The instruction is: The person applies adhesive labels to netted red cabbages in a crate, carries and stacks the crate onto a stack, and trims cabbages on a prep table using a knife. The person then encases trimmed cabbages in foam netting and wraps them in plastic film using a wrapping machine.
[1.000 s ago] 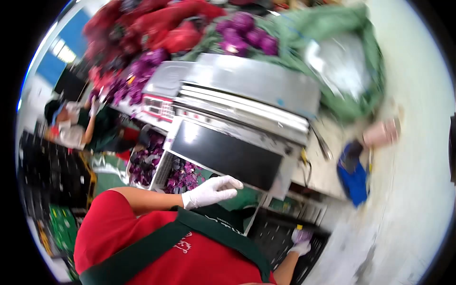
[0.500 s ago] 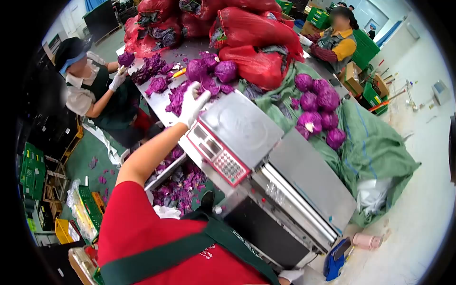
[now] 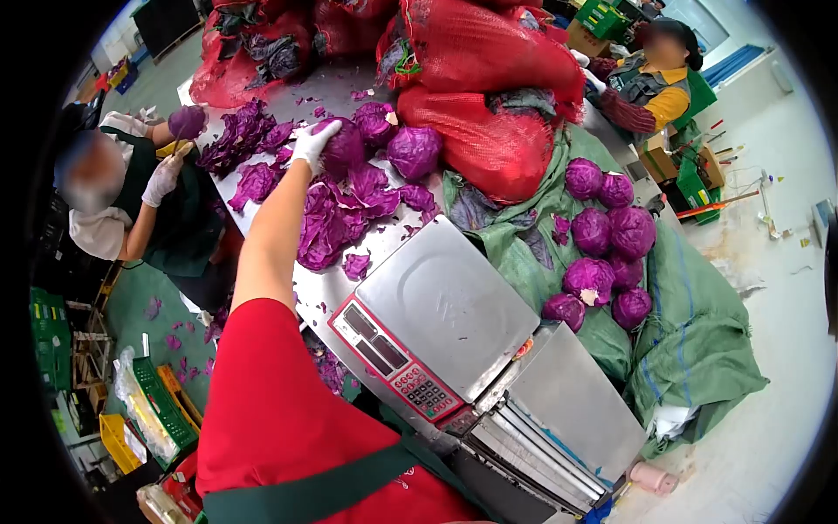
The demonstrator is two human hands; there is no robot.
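Observation:
My left hand, in a white glove, reaches out over the metal table with its fingers curved round the near side of a red cabbage. Two more red cabbages lie beside it, one behind and another to the right. Loose purple cabbage leaves are heaped just below the hand. Between my body and these cabbages stands a weighing scale with a bare metal pan. My right hand is out of view.
Red mesh sacks are piled at the back. Several trimmed cabbages rest on green sacking to the right. A wrapping machine adjoins the scale. One co-worker handles a cabbage at left; another stands back right.
My left hand has moved forward from above the leaves by the scale onto the cabbage. My right glove, earlier at the bottom edge, has left the view. The left co-worker still holds a cabbage.

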